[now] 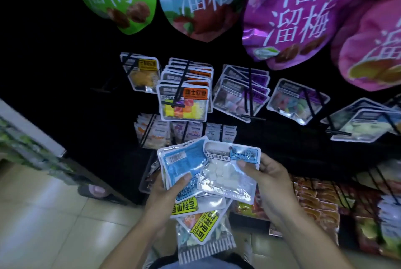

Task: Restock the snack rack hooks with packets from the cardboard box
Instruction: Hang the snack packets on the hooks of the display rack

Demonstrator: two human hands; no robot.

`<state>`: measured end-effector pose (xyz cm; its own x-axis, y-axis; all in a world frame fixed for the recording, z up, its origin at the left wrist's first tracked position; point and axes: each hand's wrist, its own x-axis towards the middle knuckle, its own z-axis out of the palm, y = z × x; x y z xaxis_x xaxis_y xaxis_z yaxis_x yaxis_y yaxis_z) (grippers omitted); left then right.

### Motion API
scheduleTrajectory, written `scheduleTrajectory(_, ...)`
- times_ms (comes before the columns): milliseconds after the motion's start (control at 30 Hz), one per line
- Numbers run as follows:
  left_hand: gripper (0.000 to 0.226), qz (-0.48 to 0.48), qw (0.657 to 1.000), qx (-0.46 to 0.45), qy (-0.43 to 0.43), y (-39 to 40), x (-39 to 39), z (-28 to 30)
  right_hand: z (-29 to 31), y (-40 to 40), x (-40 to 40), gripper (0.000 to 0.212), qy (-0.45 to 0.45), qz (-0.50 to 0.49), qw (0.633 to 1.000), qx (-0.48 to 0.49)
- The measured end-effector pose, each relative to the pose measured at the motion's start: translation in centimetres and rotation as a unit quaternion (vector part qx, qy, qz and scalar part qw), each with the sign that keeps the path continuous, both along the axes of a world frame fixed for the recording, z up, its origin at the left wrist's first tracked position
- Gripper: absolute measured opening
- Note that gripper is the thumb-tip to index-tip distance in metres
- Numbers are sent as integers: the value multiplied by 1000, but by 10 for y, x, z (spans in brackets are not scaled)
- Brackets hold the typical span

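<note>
— Low in front of the rack, what have you got in each hand?

— My left hand grips a fanned stack of packets, thumb curled over the top one, a blue-backed packet turned face away from me. Under it I see two packets with yellow labels and one with a striped edge at the bottom of the fan. My right hand pinches a single clear packet with a blue label and pale cubes inside, thumb on its front, fingers behind. It overlaps the blue-backed one at its left edge.

— Both hands closed on packets, then. Where are the hooks?

— Just above my hands. The black rack hooks carry rows of similar small packets: one with orange label and coloured cubes at the front of a full hook, a yellow-filled one to its left, purple-labelled ones to its right, more further right. Big plum bags in green, blue, purple and pink hang on top.

— And the cardboard box?

— I cannot see it from here. Below my arms there is pale tiled floor, and orange and red packets fill the lower right of the rack.
</note>
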<state>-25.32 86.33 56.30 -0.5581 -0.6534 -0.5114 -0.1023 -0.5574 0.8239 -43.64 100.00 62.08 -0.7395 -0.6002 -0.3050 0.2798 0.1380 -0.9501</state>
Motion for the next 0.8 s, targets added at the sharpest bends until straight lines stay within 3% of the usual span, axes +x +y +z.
scheduleTrajectory(167, 69, -49, 998, -9, -44, 1, -11, -11, 6, 34, -9, 19, 12, -131, 991, -20)
scheduleTrajectory(267, 41, -117, 990, -44, -64, 7, -26, -4, 9, 64, -12, 17, 12, -237, 971, -29)
scheduleTrajectory(400, 39, -189, 980, -32, -46, 25, -47, 8, 16, 108, -6, 16, 21, -360, 932, -41)
scheduleTrajectory(567, 119, -282, 955, -72, -53, 46, -74, -4, 21, 152, 1, 15, 32, -444, 894, -53)
scheduleTrajectory(733, 150, -292, 953, -70, -47, 88, -110, 23, 23, 192, -19, 15, 75, -450, 889, -43)
scheduleTrajectory(800, 146, -284, 956, -54, -46, 112, -124, 35, 18, 213, -37, 12, 87, -446, 890, -29)
